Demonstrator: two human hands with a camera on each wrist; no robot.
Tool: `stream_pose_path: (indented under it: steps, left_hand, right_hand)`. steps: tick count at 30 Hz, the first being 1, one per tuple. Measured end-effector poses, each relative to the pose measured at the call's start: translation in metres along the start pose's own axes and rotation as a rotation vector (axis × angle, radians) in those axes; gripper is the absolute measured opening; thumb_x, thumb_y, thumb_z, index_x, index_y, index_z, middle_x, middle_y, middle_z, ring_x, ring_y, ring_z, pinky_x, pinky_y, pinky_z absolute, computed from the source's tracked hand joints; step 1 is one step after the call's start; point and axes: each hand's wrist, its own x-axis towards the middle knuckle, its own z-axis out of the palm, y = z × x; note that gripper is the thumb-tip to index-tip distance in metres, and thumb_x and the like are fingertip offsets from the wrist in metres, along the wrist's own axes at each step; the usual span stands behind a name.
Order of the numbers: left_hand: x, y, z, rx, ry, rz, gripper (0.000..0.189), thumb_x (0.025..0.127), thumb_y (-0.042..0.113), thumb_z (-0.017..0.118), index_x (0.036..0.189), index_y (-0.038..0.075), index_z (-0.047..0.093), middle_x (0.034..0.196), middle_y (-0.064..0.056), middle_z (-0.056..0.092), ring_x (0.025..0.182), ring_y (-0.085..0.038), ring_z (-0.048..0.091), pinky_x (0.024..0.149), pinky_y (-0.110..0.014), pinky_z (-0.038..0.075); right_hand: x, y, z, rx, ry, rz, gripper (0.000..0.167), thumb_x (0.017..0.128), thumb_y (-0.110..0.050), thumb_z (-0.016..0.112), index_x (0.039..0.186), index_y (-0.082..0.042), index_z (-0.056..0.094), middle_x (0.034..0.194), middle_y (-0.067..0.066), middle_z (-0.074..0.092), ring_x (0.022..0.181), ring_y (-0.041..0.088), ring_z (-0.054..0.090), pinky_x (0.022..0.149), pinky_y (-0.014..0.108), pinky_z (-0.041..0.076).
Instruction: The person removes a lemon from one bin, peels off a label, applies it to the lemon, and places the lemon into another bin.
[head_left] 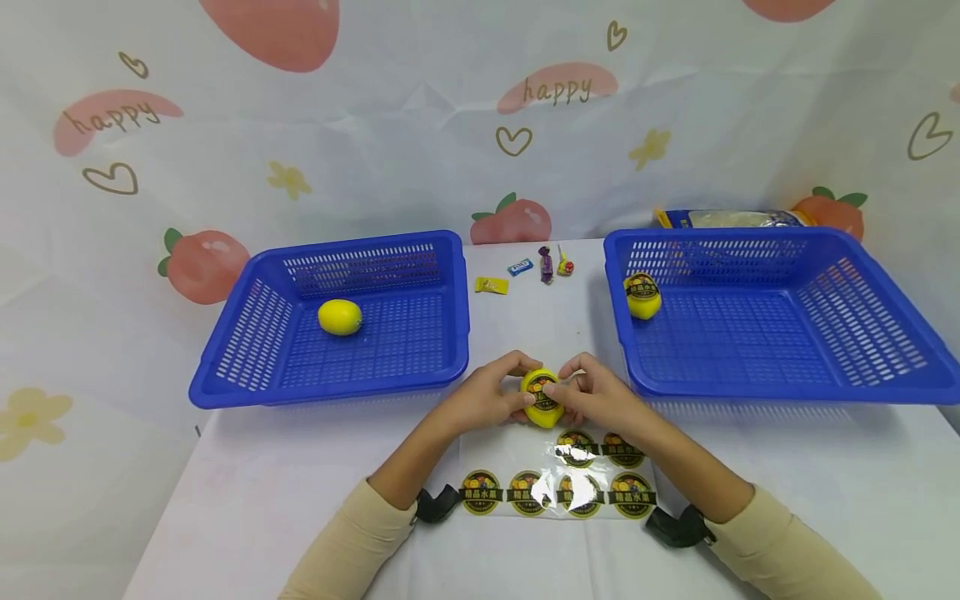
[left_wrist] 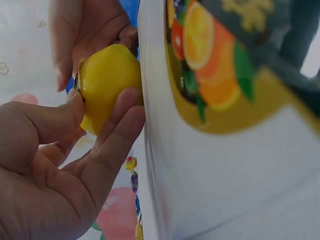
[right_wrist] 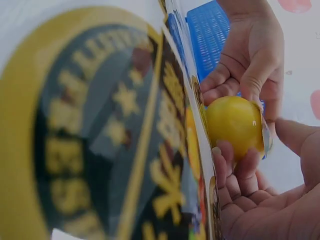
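In the head view, both hands meet at a yellow lemon [head_left: 543, 417] held over the table. A round black-and-gold fruit sticker [head_left: 542, 390] lies across its upper face. My left hand [head_left: 483, 396] grips the lemon between thumb and fingers from the left. On the other side my right hand [head_left: 600, 398] has its fingers curled against the lemon and its thumb at the sticker. Seen from the right wrist, part of the sticker's edge [right_wrist: 267, 137] stands off the yellow skin. Below the hands lies a clear sheet of matching stickers [head_left: 531, 492], partly covered by the right forearm.
A blue basket [head_left: 330, 392] on the left holds a plain lemon [head_left: 340, 317]. Another blue basket [head_left: 787, 389] on the right holds a stickered lemon [head_left: 643, 307]. Between them lie wrapped candies [head_left: 492, 285] and a lollipop [head_left: 566, 267]. Behind the right basket is a packet [head_left: 742, 218].
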Motion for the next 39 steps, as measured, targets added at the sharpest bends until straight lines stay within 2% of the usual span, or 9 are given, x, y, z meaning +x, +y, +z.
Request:
stream_pose_path:
  steps: [6, 12, 15, 22, 27, 34, 39]
  left_hand:
    - [0.001, 0.000, -0.001, 0.002, -0.007, 0.019, 0.036, 0.093, 0.000, 0.069, 0.125, 0.014, 0.063, 0.134, -0.016, 0.059, 0.122, -0.030, 0.056, 0.073, -0.028, 0.058]
    - [0.002, -0.001, -0.003, -0.072, -0.009, -0.012, 0.035, 0.092, -0.003, 0.069, 0.123, 0.012, 0.065, 0.135, -0.017, 0.060, 0.121, -0.032, 0.057, 0.070, -0.030, 0.059]
    - [0.003, -0.001, -0.004, -0.099, -0.015, -0.029, 0.036, 0.092, -0.003, 0.068, 0.125, 0.012, 0.065, 0.135, -0.016, 0.059, 0.115, -0.030, 0.061, 0.069, -0.032, 0.060]
    - [0.004, -0.006, -0.005, -0.166, -0.031, -0.054, 0.038, 0.093, -0.005, 0.067, 0.127, 0.011, 0.064, 0.138, -0.018, 0.057, 0.084, -0.023, 0.070, 0.066, -0.036, 0.060]
    - [0.005, -0.007, -0.005, -0.208, -0.034, -0.071, 0.039, 0.093, -0.007, 0.065, 0.128, 0.010, 0.063, 0.139, -0.020, 0.056, 0.077, -0.023, 0.071, 0.066, -0.037, 0.060]
    - [0.008, -0.009, -0.007, -0.233, -0.063, -0.073, 0.042, 0.093, -0.005, 0.067, 0.132, 0.005, 0.056, 0.133, -0.022, 0.059, 0.087, -0.025, 0.071, 0.071, -0.036, 0.060]
    - [0.008, -0.011, -0.010, -0.126, -0.081, -0.015, 0.040, 0.094, 0.001, 0.067, 0.132, 0.001, 0.053, 0.132, -0.021, 0.059, 0.101, -0.027, 0.068, 0.083, -0.035, 0.057]
  right_hand:
    - [0.002, 0.000, 0.000, -0.015, -0.027, -0.017, 0.038, 0.097, -0.014, 0.067, 0.120, 0.006, 0.043, 0.066, 0.013, 0.059, 0.062, 0.025, 0.064, 0.058, 0.032, 0.056]
    - [0.004, 0.000, -0.001, 0.049, -0.057, -0.018, 0.032, 0.098, -0.004, 0.062, 0.121, 0.009, 0.043, 0.070, 0.014, 0.061, 0.062, 0.024, 0.065, 0.059, 0.033, 0.058]
    - [0.005, 0.001, -0.002, 0.067, -0.055, -0.004, 0.031, 0.098, -0.003, 0.061, 0.121, 0.009, 0.043, 0.070, 0.013, 0.060, 0.061, 0.022, 0.065, 0.059, 0.032, 0.058]
    - [0.006, 0.004, -0.004, 0.120, -0.076, -0.007, 0.028, 0.099, 0.001, 0.058, 0.121, 0.009, 0.042, 0.070, 0.011, 0.059, 0.061, 0.019, 0.065, 0.059, 0.030, 0.057]
    - [0.007, 0.005, -0.004, 0.155, -0.089, -0.011, 0.026, 0.099, 0.003, 0.055, 0.120, 0.010, 0.042, 0.071, 0.011, 0.060, 0.060, 0.017, 0.065, 0.057, 0.028, 0.056]
    - [0.006, 0.006, -0.009, 0.210, -0.108, 0.033, 0.025, 0.100, 0.005, 0.049, 0.123, 0.012, 0.041, 0.073, 0.010, 0.059, 0.063, 0.017, 0.064, 0.060, 0.029, 0.057]
    - [0.003, 0.003, -0.010, 0.180, -0.088, 0.064, 0.022, 0.103, -0.001, 0.046, 0.121, 0.011, 0.044, 0.077, 0.011, 0.058, 0.066, 0.018, 0.063, 0.060, 0.029, 0.056]
